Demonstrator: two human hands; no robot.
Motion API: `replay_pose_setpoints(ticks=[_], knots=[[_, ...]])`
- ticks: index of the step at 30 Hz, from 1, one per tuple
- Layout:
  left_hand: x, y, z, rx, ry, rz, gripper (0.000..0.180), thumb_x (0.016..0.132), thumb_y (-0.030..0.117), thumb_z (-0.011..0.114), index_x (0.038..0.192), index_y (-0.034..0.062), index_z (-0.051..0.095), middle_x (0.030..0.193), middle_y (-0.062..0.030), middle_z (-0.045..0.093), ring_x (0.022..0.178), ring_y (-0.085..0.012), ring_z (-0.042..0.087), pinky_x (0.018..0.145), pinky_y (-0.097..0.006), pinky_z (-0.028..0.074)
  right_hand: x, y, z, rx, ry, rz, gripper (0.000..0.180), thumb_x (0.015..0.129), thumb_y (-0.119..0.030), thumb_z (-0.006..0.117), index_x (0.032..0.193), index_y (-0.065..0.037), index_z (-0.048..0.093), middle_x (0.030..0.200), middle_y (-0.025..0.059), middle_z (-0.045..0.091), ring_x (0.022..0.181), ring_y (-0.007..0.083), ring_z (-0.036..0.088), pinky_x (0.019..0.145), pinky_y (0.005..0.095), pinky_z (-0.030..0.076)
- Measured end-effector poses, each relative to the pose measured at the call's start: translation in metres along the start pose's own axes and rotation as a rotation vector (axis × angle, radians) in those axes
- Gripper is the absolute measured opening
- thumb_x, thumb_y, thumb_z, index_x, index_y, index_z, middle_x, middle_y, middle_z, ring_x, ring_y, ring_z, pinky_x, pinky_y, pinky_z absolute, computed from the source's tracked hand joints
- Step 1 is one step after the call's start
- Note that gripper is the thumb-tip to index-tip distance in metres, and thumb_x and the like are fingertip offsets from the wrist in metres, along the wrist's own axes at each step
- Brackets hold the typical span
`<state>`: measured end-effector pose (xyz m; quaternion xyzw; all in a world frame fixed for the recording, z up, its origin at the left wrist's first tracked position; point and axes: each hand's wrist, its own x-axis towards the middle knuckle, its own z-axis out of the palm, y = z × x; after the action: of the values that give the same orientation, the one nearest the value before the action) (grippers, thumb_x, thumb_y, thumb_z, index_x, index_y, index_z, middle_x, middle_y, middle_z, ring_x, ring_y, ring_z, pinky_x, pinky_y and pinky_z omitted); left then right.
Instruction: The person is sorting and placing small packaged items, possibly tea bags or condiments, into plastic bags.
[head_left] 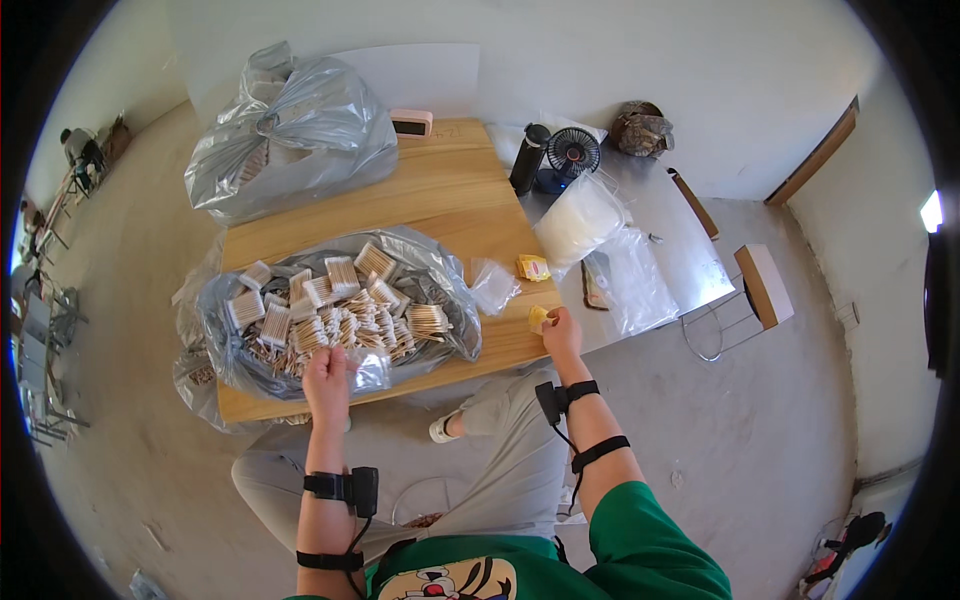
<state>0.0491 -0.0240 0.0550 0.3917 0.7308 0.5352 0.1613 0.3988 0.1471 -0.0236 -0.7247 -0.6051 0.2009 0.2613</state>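
Observation:
Over the near edge of a grey plastic bag (460, 325), my left hand (326, 382) is closed on a small clear plastic bag (372, 370). The grey bag lies spread on the wooden table and holds a heap of cotton swabs (350, 325), some bundled in blocks. To the right, my right hand (564, 334) pinches a small yellow paper card (538, 319) at the table's right edge. Just beyond it sits a stack of yellow cards (533, 268). Several clear bags (492, 287) lie between that stack and the swabs.
At the back left of the wooden table (470, 190) stands a big tied grey bag (300, 140). A side table on the right carries a black bottle (529, 160), a fan (573, 155), clear plastic packs (580, 222) and a phone (596, 281). A stool (763, 285) stands beyond.

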Motion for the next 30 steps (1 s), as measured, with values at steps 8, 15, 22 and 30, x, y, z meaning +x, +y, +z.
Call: replay_pose_setpoints(ticks=[8, 15, 22, 30], knots=[[-0.019, 0.049, 0.059, -0.117, -0.379, 0.061, 0.022, 0.091, 0.02, 0.055, 0.078, 0.0019, 0.06, 0.065, -0.0053, 0.063, 0.06, -0.0131, 0.057, 0.057, -0.028, 0.044, -0.055, -0.062, 0.002, 0.429, -0.226, -0.534, 0.034, 0.08, -0.005, 0.062, 0.113, -0.008, 0.054, 0.088, 0.0037, 0.057, 0.08, 0.0134, 0.056, 0.069, 0.0276, 0.046], [-0.007, 0.041, 0.068, -0.107, -0.45, 0.043, 0.02, 0.091, 0.019, 0.056, 0.082, 0.0019, 0.061, 0.066, -0.0071, 0.063, 0.06, -0.0131, 0.06, 0.057, -0.026, 0.045, -0.086, -0.105, -0.022, 0.679, -0.597, -0.307, 0.027, 0.085, -0.001, 0.056, 0.112, -0.005, 0.055, 0.078, -0.0002, 0.059, 0.068, 0.0084, 0.054, 0.061, 0.0224, 0.045], [0.022, -0.002, 0.022, 0.041, -0.163, -0.122, 0.023, 0.093, 0.021, 0.052, 0.085, 0.0016, 0.059, 0.065, -0.0063, 0.063, 0.057, -0.0117, 0.056, 0.055, -0.027, 0.042, 0.005, -0.065, 0.027, 1.125, 0.007, 0.045, 0.024, 0.09, -0.004, 0.051, 0.114, -0.001, 0.052, 0.082, 0.0068, 0.06, 0.059, 0.0112, 0.057, 0.054, 0.0252, 0.049], [0.039, -0.051, -0.038, -0.019, 0.065, -0.102, 0.019, 0.091, 0.018, 0.055, 0.084, 0.0008, 0.057, 0.07, -0.0094, 0.062, 0.063, -0.0138, 0.06, 0.06, -0.028, 0.045, 0.0, -0.092, 0.031, -0.077, -0.032, -0.154, 0.035, 0.085, -0.018, 0.059, 0.117, -0.006, 0.052, 0.104, 0.0201, 0.059, 0.093, 0.034, 0.06, 0.077, 0.0422, 0.049]])
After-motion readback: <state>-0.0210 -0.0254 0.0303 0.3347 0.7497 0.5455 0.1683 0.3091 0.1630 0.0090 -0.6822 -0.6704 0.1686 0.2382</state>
